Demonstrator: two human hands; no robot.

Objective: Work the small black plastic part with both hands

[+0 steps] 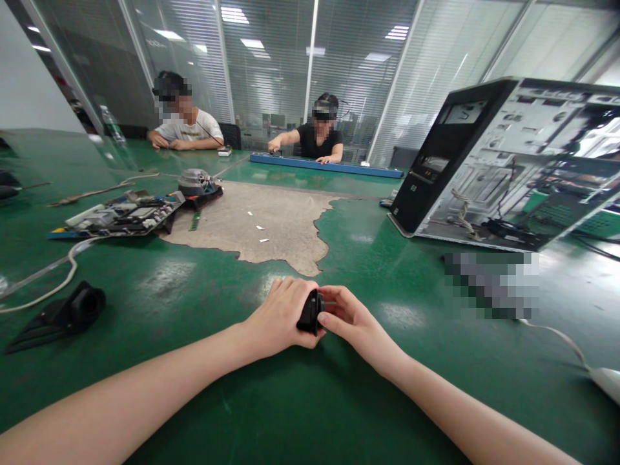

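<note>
A small black object [309, 314] is held above the green table, low in the middle of the view. My left hand [283, 314] is wrapped round its left side, fingers over the top and behind. On its right side, the thumb and fingertips of my right hand [351, 316] touch a round black part and are closed on it. Fingers partly hide the object, and its exact kind cannot be told.
A black part [82, 307] lies at the left. Farther back are a circuit board [126, 213] and a fan cooler [194, 183]. An open computer case [436, 155] stands right. Across the table sit two people, one touching a long blue bar [334, 168].
</note>
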